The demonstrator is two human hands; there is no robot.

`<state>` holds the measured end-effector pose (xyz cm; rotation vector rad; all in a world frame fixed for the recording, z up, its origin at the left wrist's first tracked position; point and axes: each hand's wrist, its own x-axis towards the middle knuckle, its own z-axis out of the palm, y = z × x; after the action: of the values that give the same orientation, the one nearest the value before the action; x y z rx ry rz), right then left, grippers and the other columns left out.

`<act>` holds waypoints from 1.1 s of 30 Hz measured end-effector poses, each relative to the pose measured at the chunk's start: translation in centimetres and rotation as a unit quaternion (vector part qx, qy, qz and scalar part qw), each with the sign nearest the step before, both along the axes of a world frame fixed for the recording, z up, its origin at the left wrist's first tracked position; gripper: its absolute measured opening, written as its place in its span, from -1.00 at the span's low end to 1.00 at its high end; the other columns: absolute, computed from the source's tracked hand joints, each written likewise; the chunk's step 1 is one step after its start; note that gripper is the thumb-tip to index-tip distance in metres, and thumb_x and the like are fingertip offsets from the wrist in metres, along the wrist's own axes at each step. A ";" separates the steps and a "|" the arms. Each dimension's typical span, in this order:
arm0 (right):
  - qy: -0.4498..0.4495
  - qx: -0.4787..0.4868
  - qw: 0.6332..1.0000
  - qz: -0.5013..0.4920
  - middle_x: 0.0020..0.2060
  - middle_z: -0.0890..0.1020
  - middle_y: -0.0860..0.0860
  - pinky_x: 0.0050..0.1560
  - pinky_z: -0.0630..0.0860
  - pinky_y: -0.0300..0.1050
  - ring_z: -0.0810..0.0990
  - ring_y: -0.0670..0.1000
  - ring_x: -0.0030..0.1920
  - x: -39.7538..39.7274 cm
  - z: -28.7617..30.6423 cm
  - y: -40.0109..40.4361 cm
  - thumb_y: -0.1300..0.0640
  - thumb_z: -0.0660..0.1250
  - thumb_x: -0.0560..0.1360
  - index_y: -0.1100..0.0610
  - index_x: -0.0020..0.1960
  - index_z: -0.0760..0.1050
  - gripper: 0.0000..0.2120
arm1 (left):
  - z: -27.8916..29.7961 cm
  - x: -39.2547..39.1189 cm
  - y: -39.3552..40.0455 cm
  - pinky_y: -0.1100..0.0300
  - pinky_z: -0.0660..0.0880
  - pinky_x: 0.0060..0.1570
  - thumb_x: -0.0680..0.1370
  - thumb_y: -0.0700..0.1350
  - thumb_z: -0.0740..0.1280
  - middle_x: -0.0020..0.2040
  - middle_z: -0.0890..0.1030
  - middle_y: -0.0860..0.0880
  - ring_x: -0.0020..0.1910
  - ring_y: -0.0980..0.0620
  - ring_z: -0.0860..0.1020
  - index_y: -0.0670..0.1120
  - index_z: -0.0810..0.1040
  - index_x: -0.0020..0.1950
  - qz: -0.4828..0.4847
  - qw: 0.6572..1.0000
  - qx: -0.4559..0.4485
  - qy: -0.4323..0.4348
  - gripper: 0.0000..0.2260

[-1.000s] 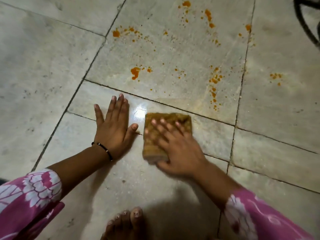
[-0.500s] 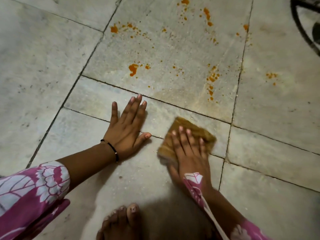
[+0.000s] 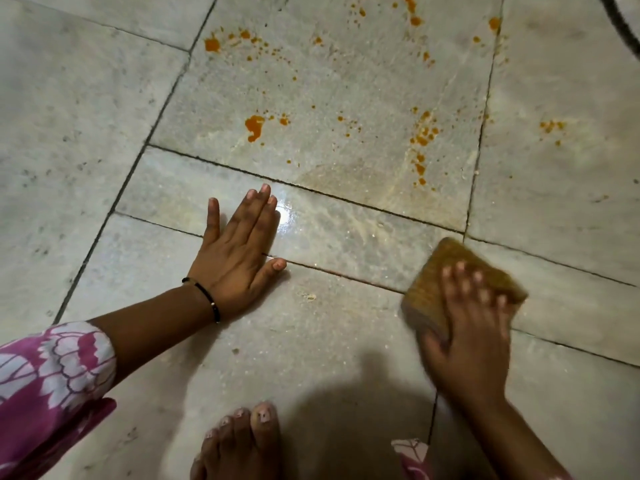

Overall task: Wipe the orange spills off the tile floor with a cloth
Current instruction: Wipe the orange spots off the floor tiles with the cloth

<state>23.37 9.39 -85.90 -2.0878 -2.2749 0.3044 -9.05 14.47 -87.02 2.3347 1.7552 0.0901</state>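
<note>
My right hand (image 3: 467, 344) presses a folded, orange-brown cloth (image 3: 440, 275) flat on the pale tile floor (image 3: 86, 116) at the right; the hand is blurred by motion. My left hand (image 3: 235, 251) lies flat on the floor with spread fingers, a black band on its wrist. Orange spills dot the big tile beyond: a large blob (image 3: 254, 126), a splash at top left (image 3: 212, 45), a streak of drops (image 3: 420, 140), and a patch farther right (image 3: 551, 126). A wet, yellowish smear (image 3: 356, 223) lies between hand and cloth.
My bare foot (image 3: 242, 441) rests on the floor at the bottom centre. Pink patterned sleeves cover both arms. A dark curved cable or leg (image 3: 623, 26) crosses the top right corner. Small crumbs (image 3: 309, 297) lie on the near tile.
My right hand has slid the cloth to the right across the near tiles. My left hand stays planted flat on the floor.
</note>
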 end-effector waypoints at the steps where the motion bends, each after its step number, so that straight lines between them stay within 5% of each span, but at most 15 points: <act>1: -0.007 0.014 0.998 -0.063 0.50 0.15 0.07 0.47 -0.16 0.07 0.07 0.10 0.50 -0.6 -0.1 2.1 -0.17 0.06 0.41 0.11 0.52 0.11 -0.26 | 0.0 0.0 0.0 -0.08 -0.36 0.41 0.58 0.25 -0.19 0.54 -0.05 -0.12 0.52 -0.02 -0.08 -0.16 -0.07 0.53 -0.007 1.000 -0.001 0.004 -0.34; 4: -0.005 0.013 0.982 -0.186 0.51 0.13 0.15 0.47 -0.14 0.17 0.03 0.16 0.51 -4.8 -0.4 9.0 -0.16 -0.01 0.45 0.17 0.52 0.09 -0.28 | -0.1 0.1 0.1 -0.10 -0.32 0.42 0.58 0.26 -0.19 0.54 -0.02 -0.12 0.52 -0.01 -0.05 -0.16 -0.03 0.53 -0.017 1.000 -0.008 0.013 -0.34; 9: 0.003 0.021 1.000 -0.002 0.51 0.14 0.11 0.46 -0.11 0.10 0.06 0.11 0.51 -11.2 -0.6 7.3 -0.10 0.02 0.48 0.14 0.52 0.06 -0.34 | -0.1 0.2 0.1 -0.10 -0.29 0.44 0.57 0.26 -0.18 0.54 0.01 -0.13 0.52 -0.02 -0.05 -0.16 -0.03 0.53 -0.011 1.000 -0.011 0.006 -0.33; 13: 0.026 0.002 0.997 0.073 0.49 0.20 0.04 0.46 0.01 0.11 0.11 0.07 0.50 -8.3 -0.3 1.2 -0.10 0.10 0.48 0.10 0.50 0.17 -0.37 | 0.4 2.2 0.9 -0.09 -0.26 0.44 0.57 0.26 -0.17 0.54 -0.01 -0.14 0.52 -0.05 -0.06 -0.16 -0.01 0.53 -0.009 0.997 -0.005 -0.076 -0.33; 16: -0.034 -0.013 0.998 0.060 0.50 0.16 0.05 0.44 0.01 0.10 0.13 0.09 0.48 -3.3 -0.3 -0.1 -0.23 0.03 0.49 0.07 0.52 0.12 -0.33 | 0.3 4.3 1.4 -0.15 -0.18 0.44 0.56 0.29 -0.17 0.54 -0.01 -0.15 0.53 -0.06 -0.05 -0.16 0.02 0.53 -0.109 0.990 -0.028 -0.090 -0.31; 19: -0.042 -0.023 0.998 -0.031 0.52 0.07 0.03 0.48 -0.11 0.08 0.05 0.09 0.51 -0.5 0.1 2.9 -0.26 0.01 0.45 0.03 0.54 0.03 -0.27 | -0.3 4.2 1.1 -0.18 -0.10 0.43 0.55 0.31 -0.15 0.55 0.02 -0.14 0.53 -0.06 -0.01 -0.16 0.02 0.54 -0.217 0.976 -0.030 -0.004 -0.28; 23: -0.015 0.009 0.994 -0.107 0.53 0.10 0.06 0.47 -0.13 0.11 0.02 0.10 0.52 -2.6 0.0 10.8 -0.26 -0.15 0.43 0.05 0.53 0.06 -0.26 | -0.4 4.0 1.1 -0.18 -0.04 0.43 0.55 0.31 -0.07 0.54 0.04 -0.12 0.52 -0.05 0.02 -0.16 0.02 0.54 -0.219 0.975 -0.032 0.028 -0.28; 28: -0.003 -0.002 1.000 0.029 0.53 0.04 0.00 0.47 -0.15 0.10 -0.04 0.04 0.52 -7.6 -0.2 9.1 -0.20 -0.09 0.49 0.04 0.54 0.01 -0.33 | -0.4 4.1 0.9 -0.16 -0.02 0.43 0.54 0.32 -0.02 0.54 0.06 -0.10 0.52 -0.04 0.05 -0.14 0.05 0.54 -0.213 0.976 -0.031 0.019 -0.28; 33: -0.004 -0.022 0.998 0.066 0.52 0.08 -0.01 0.48 -0.13 0.08 -0.04 0.00 0.52 -2.1 0.0 2.2 -0.13 0.03 0.48 0.00 0.54 0.00 -0.34 | -0.5 4.1 1.0 -0.18 0.01 0.43 0.53 0.30 0.04 0.54 0.11 -0.09 0.51 -0.02 0.08 -0.13 0.10 0.53 -0.205 0.979 -0.018 -0.013 -0.29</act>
<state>21.29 11.59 -85.88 -1.9643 -2.4382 0.3569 -4.93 15.47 -87.48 2.5988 1.2188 0.0199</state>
